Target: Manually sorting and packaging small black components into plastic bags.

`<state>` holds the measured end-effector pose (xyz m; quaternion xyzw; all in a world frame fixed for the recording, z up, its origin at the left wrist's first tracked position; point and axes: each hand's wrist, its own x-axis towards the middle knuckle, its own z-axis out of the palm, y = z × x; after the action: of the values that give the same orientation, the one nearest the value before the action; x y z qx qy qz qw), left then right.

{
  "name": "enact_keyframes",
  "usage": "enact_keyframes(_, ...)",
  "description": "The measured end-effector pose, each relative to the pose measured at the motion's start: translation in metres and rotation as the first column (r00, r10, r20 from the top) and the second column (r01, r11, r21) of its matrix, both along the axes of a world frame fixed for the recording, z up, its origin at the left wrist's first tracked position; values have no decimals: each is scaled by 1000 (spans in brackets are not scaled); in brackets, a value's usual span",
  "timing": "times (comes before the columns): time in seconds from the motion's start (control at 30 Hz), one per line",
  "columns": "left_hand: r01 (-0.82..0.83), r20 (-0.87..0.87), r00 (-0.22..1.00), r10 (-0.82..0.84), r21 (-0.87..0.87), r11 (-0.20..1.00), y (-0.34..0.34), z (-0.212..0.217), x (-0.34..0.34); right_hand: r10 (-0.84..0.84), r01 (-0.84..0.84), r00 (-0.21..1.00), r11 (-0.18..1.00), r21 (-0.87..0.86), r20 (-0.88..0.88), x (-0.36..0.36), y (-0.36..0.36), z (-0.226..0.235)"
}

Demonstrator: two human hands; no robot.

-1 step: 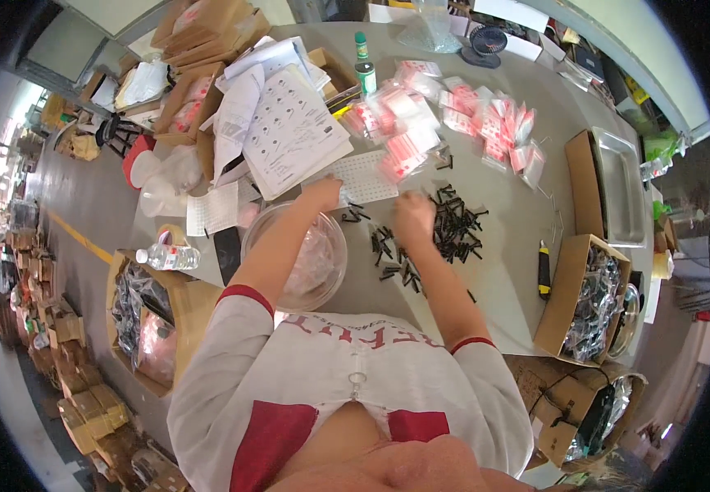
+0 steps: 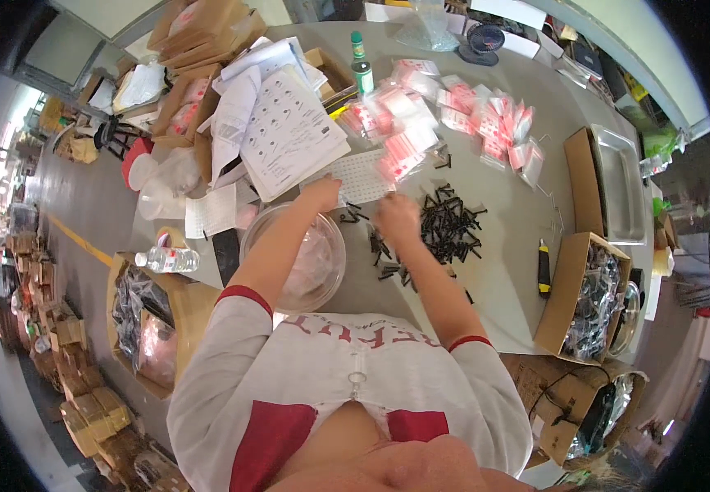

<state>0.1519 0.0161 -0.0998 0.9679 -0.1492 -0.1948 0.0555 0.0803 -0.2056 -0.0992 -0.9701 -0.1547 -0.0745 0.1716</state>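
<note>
My left hand [image 2: 320,195] is closed beside the perforated white sheet, with what looks like a small clear plastic bag [image 2: 342,200] at its fingertips. A few black screws [image 2: 353,215] lie just below it. Above the left edge of the large pile of black screws [image 2: 451,225] is my right hand [image 2: 398,220]. Its fingers are curled together, and whatever they hold is hidden. Under my left forearm stands a clear round bowl [image 2: 318,275] containing clear plastic bags.
Red-and-white packed bags [image 2: 408,123] lie beyond my hands, near a green-capped bottle [image 2: 361,66]. Papers [image 2: 293,135] cover the back left. At right are a yellow-black utility knife [image 2: 544,266], a cardboard box [image 2: 589,299] of packed parts and a metal tray [image 2: 620,184].
My right hand has shifted left, from the screw pile toward my left hand. The left hand stays almost in the same place.
</note>
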Motion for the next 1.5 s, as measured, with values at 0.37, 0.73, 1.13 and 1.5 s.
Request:
enact_keyframes(0.37, -148, -144, 976, 165, 121, 982, 3, -1, 16, 271, -274, 961, 960, 58, 54, -20, 29, -23)
enact_keyframes(0.73, -163, 149, 966, 209, -276, 947, -9, 33, -36, -18, -1, 977, 996, -88, -213, -55, -56, 6)
enact_keyframes(1.13, -148, 321, 924, 207, -197, 969, 47, 35, -222, -394, 420, 870, 907, 28, -295, 101, -115, -6)
enact_keyframes(1.5, -332, 197, 862, 466, -475, 815, 55, 18, -212, -163, 150, 956, 986, -73, -243, 3, -117, 4)
